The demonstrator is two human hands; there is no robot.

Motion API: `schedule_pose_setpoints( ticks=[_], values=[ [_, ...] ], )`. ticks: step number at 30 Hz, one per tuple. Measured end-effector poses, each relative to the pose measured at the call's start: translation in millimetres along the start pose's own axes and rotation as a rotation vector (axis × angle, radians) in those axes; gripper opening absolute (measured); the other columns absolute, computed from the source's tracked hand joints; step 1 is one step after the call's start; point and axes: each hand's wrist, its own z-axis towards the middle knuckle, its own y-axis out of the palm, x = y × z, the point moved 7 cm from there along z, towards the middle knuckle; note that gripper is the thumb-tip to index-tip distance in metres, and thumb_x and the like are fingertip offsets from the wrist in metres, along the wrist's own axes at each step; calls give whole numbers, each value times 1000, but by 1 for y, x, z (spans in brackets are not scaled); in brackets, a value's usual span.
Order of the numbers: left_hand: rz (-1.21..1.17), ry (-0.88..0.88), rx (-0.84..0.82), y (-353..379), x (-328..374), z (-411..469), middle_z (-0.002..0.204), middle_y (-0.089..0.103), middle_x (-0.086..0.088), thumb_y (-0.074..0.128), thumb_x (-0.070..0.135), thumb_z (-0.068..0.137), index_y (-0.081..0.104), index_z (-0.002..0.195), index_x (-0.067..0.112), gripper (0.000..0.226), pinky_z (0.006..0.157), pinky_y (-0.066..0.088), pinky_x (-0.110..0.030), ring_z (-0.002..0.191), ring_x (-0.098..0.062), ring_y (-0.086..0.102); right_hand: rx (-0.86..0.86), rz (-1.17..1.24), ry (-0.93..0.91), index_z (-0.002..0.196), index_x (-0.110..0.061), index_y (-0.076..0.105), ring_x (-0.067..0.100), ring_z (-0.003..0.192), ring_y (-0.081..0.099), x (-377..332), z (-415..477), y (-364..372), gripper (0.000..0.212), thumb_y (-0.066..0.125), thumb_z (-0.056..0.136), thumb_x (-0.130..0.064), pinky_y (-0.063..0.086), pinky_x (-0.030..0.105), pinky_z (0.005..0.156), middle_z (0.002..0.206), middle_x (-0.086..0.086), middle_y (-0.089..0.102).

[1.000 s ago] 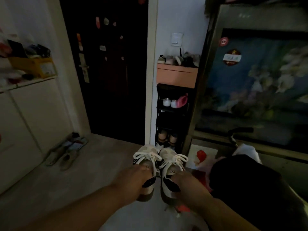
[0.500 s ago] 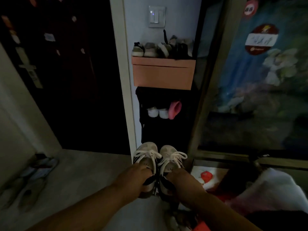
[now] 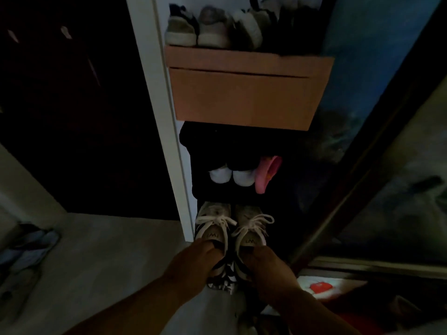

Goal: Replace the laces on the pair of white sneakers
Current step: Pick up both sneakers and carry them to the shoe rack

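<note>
Gripping both shoes at once: my left hand (image 3: 193, 264) curls its fingers over the collar of the left white fabric sneaker with black heel stripes (image 3: 211, 229). My right hand (image 3: 268, 267) does the same on the right sneaker (image 3: 250, 229), fingertips tucked inside behind the tongues. The pair sits side by side, touching, toes toward the foot of the dark open shoe rack (image 3: 212, 146), below the tan cardboard box (image 3: 242, 93). Can't tell whether the soles rest on the pale floor (image 3: 108, 250) (light is v. dim). The flat white woven laces (image 3: 217, 220) are tied in bows, so nothing's swapped yet. Handling, my guess: shoes light, uppers soft, heel stiff enough, so the collar is the best hold. Laces look limp & may snag in the eyelets; I'd pinch near the tips, not mid-loop.
</note>
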Motion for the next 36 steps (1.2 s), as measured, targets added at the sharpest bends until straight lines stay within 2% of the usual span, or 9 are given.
schedule_pose_setpoints(
  ticks=[3, 6, 10, 15, 17, 23, 29, 33, 36],
  values=[
    [27, 35, -30, 20, -20, 16, 75, 62, 13, 40, 31, 68, 51, 89, 30, 23, 53, 46, -9, 71, 0, 50, 34, -108, -14, 96, -29, 75, 14, 86, 70, -1, 17, -6, 61, 92, 41, -48, 56, 22, 64, 97, -6, 70],
    [83, 44, -17, 33, -39, 30, 74, 63, 10, 41, 32, 68, 66, 79, 26, 28, 51, 47, -11, 69, -3, 54, 70, -129, -25, 135, -19, 53, 24, 129, 46, 6, 38, 0, 51, 67, 86, -29, 40, 30, 103, 138, 3, 50],
    [61, 66, 49, 35, -51, 48, 77, 65, 3, 41, 29, 70, 55, 90, 24, 25, 52, 51, -16, 75, -7, 52, 117, -87, -17, 122, -17, 62, 37, 116, 54, 22, 57, 14, 40, 63, 82, -20, 49, 47, 95, 124, 16, 59],
    [66, 58, 36, 39, -70, 73, 80, 65, -5, 42, 31, 71, 53, 92, 19, 26, 55, 55, -26, 69, -23, 64, 218, -97, 14, 91, -13, 75, 31, 71, 69, 26, 84, -2, 36, 74, 57, -26, 57, 33, 56, 86, 10, 70],
    [70, 19, 2, 42, -79, 83, 78, 64, -7, 43, 31, 72, 64, 85, 14, 30, 52, 56, -32, 67, -27, 64, 264, -136, -8, 89, -14, 76, 30, 69, 68, 28, 95, -6, 36, 61, 63, -34, 57, 32, 58, 87, 10, 71],
    [136, -31, -69, 48, -98, 103, 76, 62, -10, 83, 5, 54, 66, 85, 9, 35, 50, 54, -35, 63, -33, 63, 114, -121, 68, 106, -10, 70, 40, 89, 66, 52, 122, 11, 75, 92, 35, -16, 55, 44, 78, 101, 16, 68],
    [188, -87, -50, 49, -106, 112, 84, 68, -11, 84, 12, 60, 71, 94, 10, 37, 54, 51, -32, 72, -33, 68, 196, -133, 97, 96, -14, 72, 35, 75, 66, 57, 133, 6, 70, 89, 28, -16, 55, 35, 71, 88, 13, 70],
    [119, -220, -51, 52, -113, 116, 109, 64, -9, 57, 22, 90, 61, 116, 13, 28, 76, 42, -30, 100, -28, 61, 243, -116, 199, 105, -16, 71, 42, 83, 65, 60, 135, 4, 52, 76, 54, -10, 56, 41, 69, 97, 17, 69],
    [137, -285, -155, 59, -117, 115, 121, 57, -5, 50, 24, 93, 50, 127, 17, 34, 83, 39, -28, 111, -22, 54, 123, -97, 278, 139, -15, 43, 40, 123, 43, 57, 133, 8, 54, 55, 87, -12, 43, 43, 98, 135, 19, 45]
  ],
)
